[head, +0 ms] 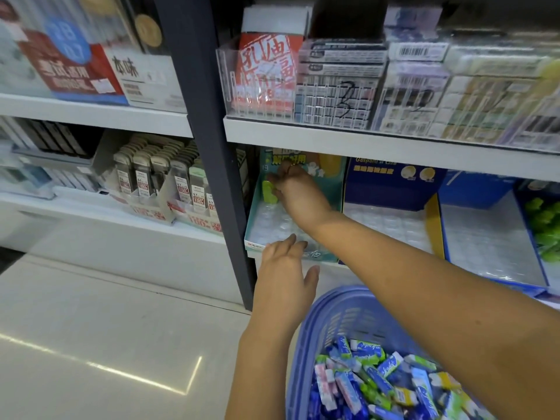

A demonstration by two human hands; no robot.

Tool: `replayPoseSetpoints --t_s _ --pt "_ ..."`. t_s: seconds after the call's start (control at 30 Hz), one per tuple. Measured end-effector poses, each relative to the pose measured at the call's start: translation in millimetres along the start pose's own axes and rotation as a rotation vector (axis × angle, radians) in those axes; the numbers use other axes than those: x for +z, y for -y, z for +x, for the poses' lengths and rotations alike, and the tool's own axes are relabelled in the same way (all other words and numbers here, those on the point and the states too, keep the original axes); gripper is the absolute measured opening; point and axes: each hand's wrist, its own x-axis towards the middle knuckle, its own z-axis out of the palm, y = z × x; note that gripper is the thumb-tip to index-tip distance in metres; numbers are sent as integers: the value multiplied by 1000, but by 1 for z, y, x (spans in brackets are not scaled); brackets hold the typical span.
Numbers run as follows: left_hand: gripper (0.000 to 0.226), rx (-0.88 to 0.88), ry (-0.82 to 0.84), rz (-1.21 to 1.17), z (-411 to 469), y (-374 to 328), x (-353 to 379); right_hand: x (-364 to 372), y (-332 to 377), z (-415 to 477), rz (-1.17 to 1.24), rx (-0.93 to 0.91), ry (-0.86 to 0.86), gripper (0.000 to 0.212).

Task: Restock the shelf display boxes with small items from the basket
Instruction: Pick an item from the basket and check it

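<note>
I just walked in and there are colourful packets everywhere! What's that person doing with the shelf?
A person is refilling a shop shelf. Their right hand reaches into the teal display box and holds a small green item near its back left corner. The left hand is open, fingertips by the box's front edge. Below, the blue basket holds many wrapped items. The box's clear tray looks mostly unfilled.

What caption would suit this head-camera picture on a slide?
Right hand holds a green item in the teal display box, left hand open by its front edge, above the basket.
</note>
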Motion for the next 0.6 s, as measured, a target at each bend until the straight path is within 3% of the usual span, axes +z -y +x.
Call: replayPoseSetpoints --t_s 0.1,0.17,0.23,0.33,0.43,0.53,0.6 --pt "50 3 22 -4 1 0 -3 -9 7 -3 -22 -3 39 10" --pt "47 2 -10 -35 -4 -5 -6 -18 11 -12 -108 -15 156 31" --pt "39 21 -150 -97 -13 -12 -8 -35 12 -38 -118 -29 159 45" --pt "21 71 -298 -225 -28 -26 -3 -63 -2 -105 107 53 11 21" --pt "14 57 -56 -215 -38 -41 24 -74 -42 -183 199 213 58 18" --pt "18 3 365 -34 -55 -51 76 -54 -88 -252 148 427 374 13" --pt "25 -39 641 119 -78 -48 111 -28 -114 -285 82 505 564 21"
